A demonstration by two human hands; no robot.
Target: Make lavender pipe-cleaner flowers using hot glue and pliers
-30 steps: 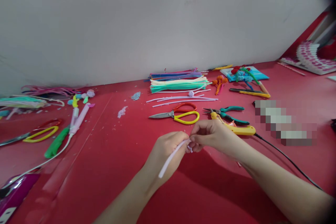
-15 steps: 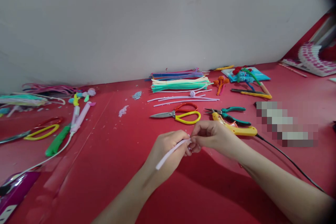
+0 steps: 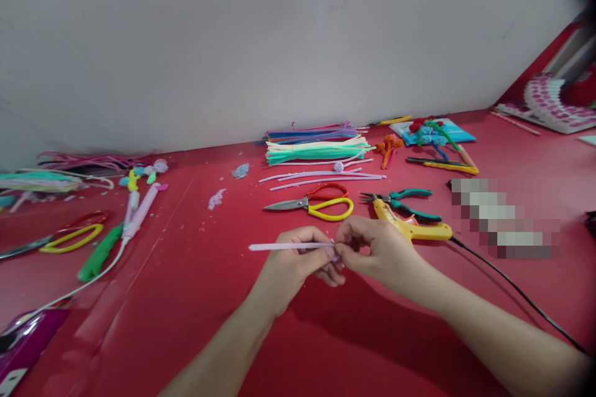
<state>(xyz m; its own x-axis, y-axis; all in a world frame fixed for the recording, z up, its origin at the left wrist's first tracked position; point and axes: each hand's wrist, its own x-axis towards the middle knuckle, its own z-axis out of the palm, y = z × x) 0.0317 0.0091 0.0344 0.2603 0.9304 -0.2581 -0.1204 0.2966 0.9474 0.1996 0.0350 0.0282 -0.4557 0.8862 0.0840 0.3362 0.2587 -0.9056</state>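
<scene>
A pale lilac pipe cleaner (image 3: pixel 274 247) runs across my left hand (image 3: pixel 298 260), its free end pointing left past the knuckles. The left thumb and fingers pinch it near its right end. My right hand (image 3: pixel 372 248) meets them there, thumb and forefinger closed on that same end. Whatever shape the pipe cleaner has between the fingertips is mostly hidden. Just beyond the hands lie scissors (image 3: pixel 331 209) with red and yellow handles. Behind the right hand rest green-handled pliers (image 3: pixel 410 195) and a yellow glue gun (image 3: pixel 431 232).
Loose lilac pipe cleaners (image 3: pixel 321 180) and a green and cream bundle (image 3: pixel 316 150) lie further back, before a grey partition (image 3: pixel 261 49). At left are more scissors (image 3: pixel 74 238), a green-handled tool (image 3: pixel 102 251) and a purple power strip (image 3: pixel 35 341). A black cord (image 3: pixel 516 298) trails right.
The pipe cleaner's free end has swung up and left, from slanting down over the left hand to nearly level. The left hand has turned, its lower fingers now showing. Both hands stay together.
</scene>
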